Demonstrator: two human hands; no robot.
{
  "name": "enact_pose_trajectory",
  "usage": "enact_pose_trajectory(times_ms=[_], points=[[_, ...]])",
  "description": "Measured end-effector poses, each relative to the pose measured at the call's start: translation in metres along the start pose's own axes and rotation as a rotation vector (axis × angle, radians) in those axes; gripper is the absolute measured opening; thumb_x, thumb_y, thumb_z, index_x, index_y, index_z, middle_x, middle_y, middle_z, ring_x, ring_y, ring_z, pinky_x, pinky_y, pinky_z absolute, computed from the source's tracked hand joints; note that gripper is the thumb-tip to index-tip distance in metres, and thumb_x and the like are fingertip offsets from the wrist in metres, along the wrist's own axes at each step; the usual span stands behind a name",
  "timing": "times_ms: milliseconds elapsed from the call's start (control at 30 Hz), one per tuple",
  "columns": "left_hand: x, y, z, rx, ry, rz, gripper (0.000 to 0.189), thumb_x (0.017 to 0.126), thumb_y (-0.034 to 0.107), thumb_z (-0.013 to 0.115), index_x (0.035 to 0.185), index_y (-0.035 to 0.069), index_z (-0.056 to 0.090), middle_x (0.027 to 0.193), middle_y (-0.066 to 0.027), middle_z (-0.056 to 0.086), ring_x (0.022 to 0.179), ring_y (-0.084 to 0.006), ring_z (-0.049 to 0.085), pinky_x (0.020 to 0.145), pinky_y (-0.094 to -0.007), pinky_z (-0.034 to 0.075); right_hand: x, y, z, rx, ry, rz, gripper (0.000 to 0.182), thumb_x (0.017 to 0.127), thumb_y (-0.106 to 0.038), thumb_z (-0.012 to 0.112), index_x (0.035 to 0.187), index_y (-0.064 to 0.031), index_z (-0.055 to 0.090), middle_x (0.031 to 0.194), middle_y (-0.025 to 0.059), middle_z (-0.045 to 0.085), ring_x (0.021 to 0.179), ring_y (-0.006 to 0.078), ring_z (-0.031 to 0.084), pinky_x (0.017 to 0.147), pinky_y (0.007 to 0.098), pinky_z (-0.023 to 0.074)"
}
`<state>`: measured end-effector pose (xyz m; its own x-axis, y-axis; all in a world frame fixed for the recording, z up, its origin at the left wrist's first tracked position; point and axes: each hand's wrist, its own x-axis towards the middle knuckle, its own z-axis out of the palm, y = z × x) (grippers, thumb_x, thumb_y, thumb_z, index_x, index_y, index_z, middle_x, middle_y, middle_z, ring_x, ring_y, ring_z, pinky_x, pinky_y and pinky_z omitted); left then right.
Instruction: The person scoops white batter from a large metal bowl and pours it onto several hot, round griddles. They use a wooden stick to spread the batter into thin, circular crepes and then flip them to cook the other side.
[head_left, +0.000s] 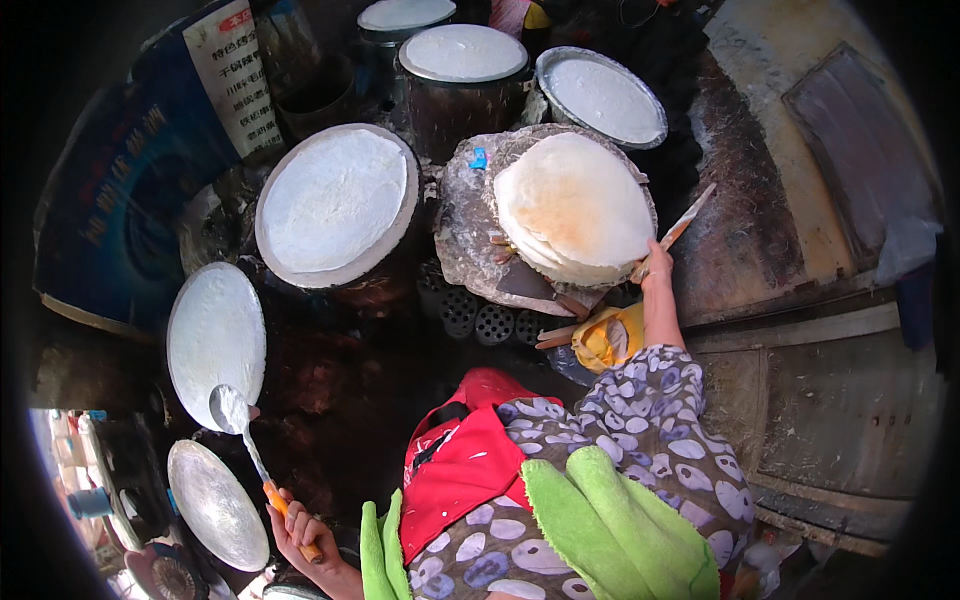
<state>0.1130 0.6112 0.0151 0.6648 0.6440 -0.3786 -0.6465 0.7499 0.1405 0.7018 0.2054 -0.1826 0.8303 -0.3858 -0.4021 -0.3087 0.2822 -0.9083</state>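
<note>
My left hand (302, 531) grips the orange handle of a round-headed metal spatula (259, 459). Its head, smeared with white batter, lies over the lower edge of a round griddle (216, 330) spread with a white layer. My right hand (655, 264) holds a narrow flat stick (688, 217) coated with something white, pointing up and away. That hand is at the right edge of a stack of thin round flatbreads (574, 199); whether the fingers touch the stack is unclear. The top flatbread is browned in the middle, and the stack sits on a rough, crusted round stand (469, 217).
A larger white-coated griddle (334, 199) stands ahead. Further griddles are behind: one on a drum (463, 54), another tilted right (602, 97). A shiny bare griddle (217, 506) is at lower left. Perforated coal briquettes (495, 324) and a yellow bag (607, 337) lie below the stand.
</note>
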Motion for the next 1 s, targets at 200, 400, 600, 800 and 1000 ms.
enact_pose_trajectory(times_ms=[200, 400, 600, 800, 1000], points=[[0.009, -0.028, 0.007, 0.000, 0.122, 0.067, 0.044, 0.100, 0.029, 0.038, 0.118, -0.010, 0.041, 0.067, -0.0034, 0.039, 0.046, -0.0068, 0.036, 0.042, -0.0185, 0.033, 0.005, 0.053, -0.007, -0.380, -0.037, -0.041, 0.023, 0.084, -0.026, 0.060, 0.083, -0.0028, 0.060, 0.068, 0.0083, 0.059, 0.050, 0.0209, 0.056, 0.047, 0.0347, 0.0452], [0.012, -0.043, 0.013, -0.167, -0.003, 0.046, 0.038, 0.100, 0.026, 0.034, 0.118, -0.008, 0.040, 0.066, -0.0018, 0.038, 0.046, -0.0086, 0.040, 0.044, -0.0220, 0.034, -0.016, 0.018, 0.014, -1.057, 0.129, -0.917, 0.039, 0.094, -0.032, 0.045, 0.083, 0.0032, 0.060, 0.080, 0.0250, 0.062, 0.076, 0.0410, 0.059, 0.065, 0.0476, 0.0449], [-0.032, -0.064, 0.014, -0.238, 0.002, 0.234, 0.038, 0.100, 0.029, 0.036, 0.117, -0.005, 0.042, 0.066, -0.0015, 0.040, 0.044, -0.0069, 0.041, 0.043, -0.0216, 0.035, -0.143, 0.042, 0.184, -0.766, -0.938, -0.951, 0.027, 0.092, -0.025, 0.050, 0.094, -0.0002, 0.061, 0.076, 0.0106, 0.063, 0.063, 0.0188, 0.055, 0.063, 0.0358, 0.0470], [-0.135, -0.134, 0.008, -0.232, 0.081, 0.669, 0.040, 0.099, 0.034, 0.036, 0.118, -0.001, 0.042, 0.061, 0.0006, 0.039, 0.038, -0.0044, 0.037, 0.038, -0.0186, 0.034, -0.363, 0.096, 0.234, -0.689, -2.094, -0.971, 0.016, 0.087, -0.018, 0.056, 0.084, -0.0024, 0.061, 0.079, 0.0170, 0.061, 0.074, 0.0347, 0.061, 0.066, 0.0394, 0.0478], [-0.242, -0.251, -0.061, -0.208, -0.099, 1.297, 0.042, 0.099, 0.039, 0.036, 0.123, 0.005, 0.041, 0.058, 0.0033, 0.036, 0.035, -0.0029, 0.032, 0.036, -0.0190, 0.031, -0.492, 0.131, 0.149, -0.836, -2.725, -1.062, 0.024, 0.088, -0.023, 0.054, 0.075, -0.0022, 0.054, 0.070, 0.0199, 0.055, 0.067, 0.0388, 0.056, 0.058, 0.0434, 0.0432]])
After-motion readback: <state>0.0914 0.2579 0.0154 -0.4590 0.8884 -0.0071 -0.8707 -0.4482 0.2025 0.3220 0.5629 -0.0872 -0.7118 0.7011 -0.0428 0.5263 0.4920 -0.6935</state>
